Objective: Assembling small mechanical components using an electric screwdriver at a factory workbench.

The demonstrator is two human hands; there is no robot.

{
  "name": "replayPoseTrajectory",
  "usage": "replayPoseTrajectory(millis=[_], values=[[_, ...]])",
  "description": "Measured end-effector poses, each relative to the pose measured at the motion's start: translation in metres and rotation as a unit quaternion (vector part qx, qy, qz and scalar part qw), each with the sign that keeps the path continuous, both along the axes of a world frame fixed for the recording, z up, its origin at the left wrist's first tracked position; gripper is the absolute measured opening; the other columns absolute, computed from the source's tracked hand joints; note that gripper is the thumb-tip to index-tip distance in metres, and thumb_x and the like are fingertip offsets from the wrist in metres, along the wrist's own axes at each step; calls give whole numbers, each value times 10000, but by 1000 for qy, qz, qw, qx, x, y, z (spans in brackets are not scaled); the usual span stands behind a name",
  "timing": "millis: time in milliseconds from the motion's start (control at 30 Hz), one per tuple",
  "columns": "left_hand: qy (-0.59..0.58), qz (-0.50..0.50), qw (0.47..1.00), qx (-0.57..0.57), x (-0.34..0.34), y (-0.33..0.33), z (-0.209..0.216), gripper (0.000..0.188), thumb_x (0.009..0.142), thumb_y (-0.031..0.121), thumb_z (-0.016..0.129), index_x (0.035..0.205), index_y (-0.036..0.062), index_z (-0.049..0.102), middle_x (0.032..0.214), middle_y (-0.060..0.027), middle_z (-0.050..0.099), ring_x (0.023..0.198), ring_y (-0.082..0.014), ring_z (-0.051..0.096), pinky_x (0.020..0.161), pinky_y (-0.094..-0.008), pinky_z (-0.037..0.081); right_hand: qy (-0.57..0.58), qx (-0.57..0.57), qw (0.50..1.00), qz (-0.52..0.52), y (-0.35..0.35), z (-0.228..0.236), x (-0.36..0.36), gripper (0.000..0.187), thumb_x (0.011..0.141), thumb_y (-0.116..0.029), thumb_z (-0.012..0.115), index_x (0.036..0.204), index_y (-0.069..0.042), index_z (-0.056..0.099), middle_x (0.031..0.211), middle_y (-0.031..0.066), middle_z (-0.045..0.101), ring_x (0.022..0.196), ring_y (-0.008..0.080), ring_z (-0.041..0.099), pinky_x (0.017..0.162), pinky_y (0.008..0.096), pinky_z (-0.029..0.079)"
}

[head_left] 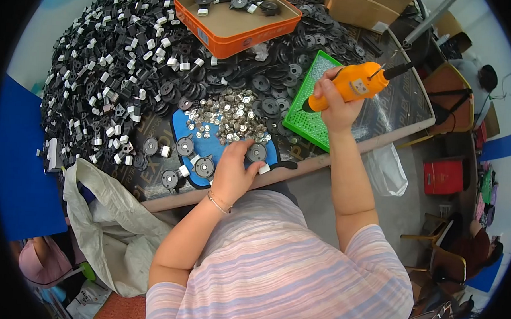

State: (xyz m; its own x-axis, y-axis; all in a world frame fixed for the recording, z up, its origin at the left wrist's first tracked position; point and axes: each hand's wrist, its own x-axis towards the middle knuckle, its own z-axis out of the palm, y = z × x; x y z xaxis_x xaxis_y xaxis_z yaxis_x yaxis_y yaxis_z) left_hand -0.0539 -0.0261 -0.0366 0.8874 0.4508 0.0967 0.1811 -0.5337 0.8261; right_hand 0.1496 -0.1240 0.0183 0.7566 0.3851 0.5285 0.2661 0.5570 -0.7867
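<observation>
My right hand [339, 106] is wrapped round an orange electric screwdriver [358, 81], raised over the green perforated tray [306, 126]. Its dark tip points down and left. At the front edge of the blue mat [206, 139], my left hand [234, 171] has thumb and fingers closed about a round black disc part [257, 153] with a white block at its lower side. Three similar disc parts with white blocks lie left of that hand, one of them a black disc part [204, 167] on the mat. Behind it spreads a heap of small silvery metal pieces [229, 115].
A large pile of black and white plastic parts [120, 68] covers the table's left and back. Loose black discs [269, 106] lie right of the metal pieces. An orange tin [232, 43] stands behind. A pale sack [93, 209] hangs at the front left edge.
</observation>
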Motion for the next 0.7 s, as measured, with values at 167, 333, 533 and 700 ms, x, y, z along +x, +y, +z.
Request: replayPoseTrajectory(millis=[167,333,533,700], values=[[-14,1,1000,15,1,1,-3,457,649,112,738,1044,-18,548,976,-172,569,936,-347,523,821,-387,428,-15,7,1000,-5,-3,11,-1,201,773,30,555,957,-7,485,806,106,527,619,173,530,573,284,441],[-19,2,1000,15,2,2,-3,451,642,107,742,1033,-15,553,965,-168,570,926,-347,521,810,-387,428,-22,52,992,114,-11,36,-31,245,767,-61,594,967,-8,464,854,124,494,595,173,501,564,283,438],[-34,4,999,30,2,-1,-5,461,633,99,741,1038,-13,552,970,-166,570,915,-346,520,806,-386,428,-50,-34,978,199,2,17,-70,244,721,-9,625,916,-7,478,829,123,501,601,161,531,541,258,459],[-25,1,999,37,2,0,-5,460,638,106,735,1043,-12,552,974,-165,570,920,-345,518,809,-385,428,-25,-50,975,217,10,17,-82,264,683,65,602,907,-10,484,828,116,504,620,138,532,552,227,461]])
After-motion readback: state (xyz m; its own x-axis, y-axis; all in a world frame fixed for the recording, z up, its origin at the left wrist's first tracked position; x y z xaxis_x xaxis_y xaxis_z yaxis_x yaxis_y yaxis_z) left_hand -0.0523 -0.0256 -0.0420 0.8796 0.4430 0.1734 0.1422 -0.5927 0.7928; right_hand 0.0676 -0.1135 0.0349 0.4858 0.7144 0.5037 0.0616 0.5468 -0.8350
